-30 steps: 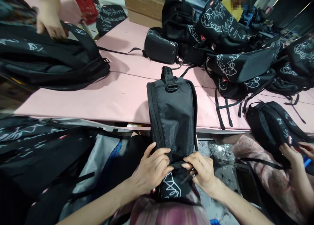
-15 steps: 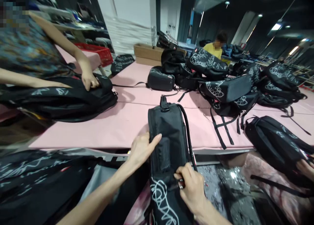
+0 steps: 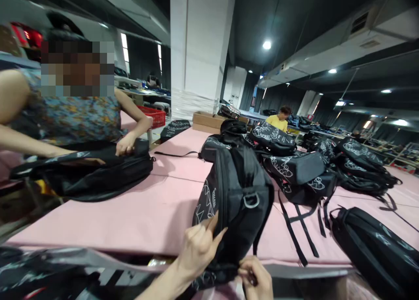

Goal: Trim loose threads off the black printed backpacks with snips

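Note:
A black backpack (image 3: 235, 212) with white scribble print stands tilted at the table's near edge, its zipped side and a metal D-ring facing me. My left hand (image 3: 199, 247) grips its left side, thumb and forefinger pressed along the fabric by the zip. Low on the bag's right, my right hand (image 3: 257, 276) is closed with curled fingers at the bottom edge. The exact bit of fabric or strap in those fingers is hidden.
A pink-covered table (image 3: 131, 221) runs across the view. Piled black backpacks (image 3: 294, 169) lie behind and right, with straps hanging down. Another backpack (image 3: 376, 247) rests at the right edge. On the left a co-worker (image 3: 75, 116) has both hands at an open backpack (image 3: 108, 173).
The backpack has been turned and raised, so its zipped side now shows instead of its narrow end. Both my hands are lower in view, and the camera has tilted up.

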`<control>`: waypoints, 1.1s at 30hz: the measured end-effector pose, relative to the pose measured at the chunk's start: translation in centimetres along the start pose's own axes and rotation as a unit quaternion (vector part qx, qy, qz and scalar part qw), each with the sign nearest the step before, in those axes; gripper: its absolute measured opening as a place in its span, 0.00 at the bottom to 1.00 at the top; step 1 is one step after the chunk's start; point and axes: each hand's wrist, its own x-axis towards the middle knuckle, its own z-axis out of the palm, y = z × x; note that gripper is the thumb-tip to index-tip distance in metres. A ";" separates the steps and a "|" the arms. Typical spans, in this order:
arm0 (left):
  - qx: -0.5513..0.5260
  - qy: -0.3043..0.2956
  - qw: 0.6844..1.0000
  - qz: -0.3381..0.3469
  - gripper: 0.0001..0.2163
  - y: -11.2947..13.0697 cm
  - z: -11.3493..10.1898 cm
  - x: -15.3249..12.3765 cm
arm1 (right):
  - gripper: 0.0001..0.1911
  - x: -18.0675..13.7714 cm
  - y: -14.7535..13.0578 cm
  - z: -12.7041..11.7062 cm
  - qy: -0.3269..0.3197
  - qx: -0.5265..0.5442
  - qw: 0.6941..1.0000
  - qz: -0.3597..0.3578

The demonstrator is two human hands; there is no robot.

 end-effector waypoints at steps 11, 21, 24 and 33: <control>0.122 0.001 0.992 -0.007 0.24 -1.3 3.0 -1.7 | 0.07 14.4 -4.1 -4.2 0.065 -0.082 0.984 -0.143; 0.095 -0.008 0.995 -0.015 0.21 -1.9 2.5 -1.8 | 0.05 17.8 -6.6 -3.7 -0.068 -0.001 0.989 -0.135; 0.088 -0.014 0.996 -0.021 0.21 -1.6 2.4 -1.8 | 0.10 19.1 -6.8 -4.8 -0.044 0.017 0.996 -0.076; 0.000 -0.001 0.999 -0.052 0.17 -2.8 1.0 -1.0 | 0.07 21.9 -5.5 -3.7 -0.060 -0.074 0.984 -0.148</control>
